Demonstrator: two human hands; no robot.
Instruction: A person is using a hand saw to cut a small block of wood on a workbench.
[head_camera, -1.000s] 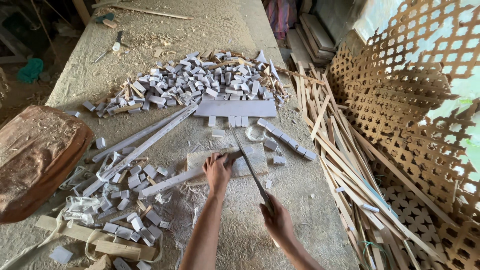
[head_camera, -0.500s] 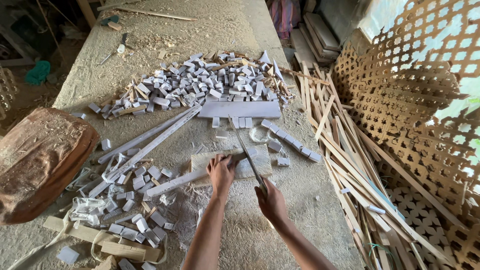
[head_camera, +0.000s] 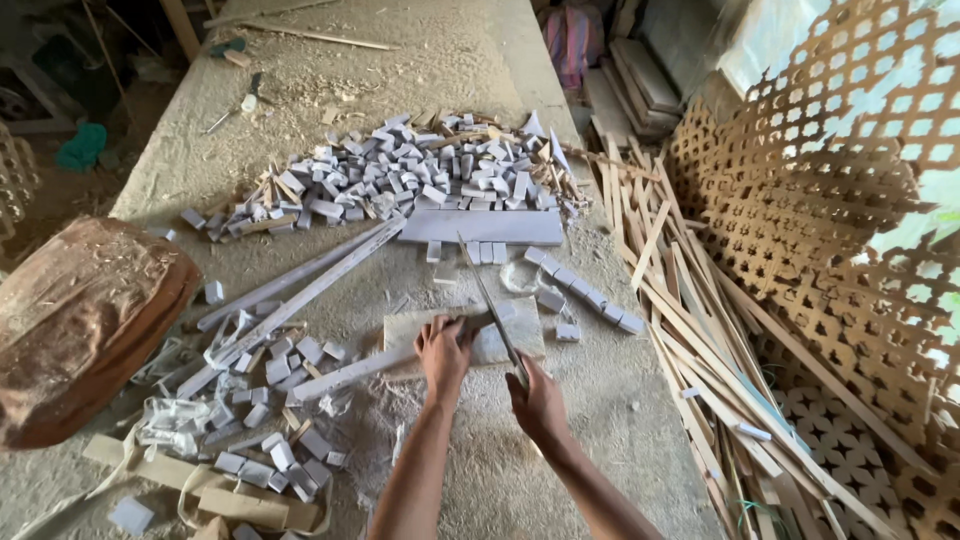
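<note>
— On the flat cutting block (head_camera: 520, 345) near the middle of the table (head_camera: 440, 70), what are the hands doing?

— The left hand (head_camera: 445, 352) presses a long white strip (head_camera: 345, 375) down onto the block, fingers curled over it. The right hand (head_camera: 540, 400), just nearer the person than the block, is wrapped around the handle of a long blade (head_camera: 490, 305) that angles up over the block.

— And around the block?

— Beyond it lies a white board (head_camera: 495, 227), then a heap of small white blocks (head_camera: 400, 175). Left of the block lie more cut pieces (head_camera: 270, 440); right of it, a stack of wooden slats (head_camera: 690, 300).
</note>
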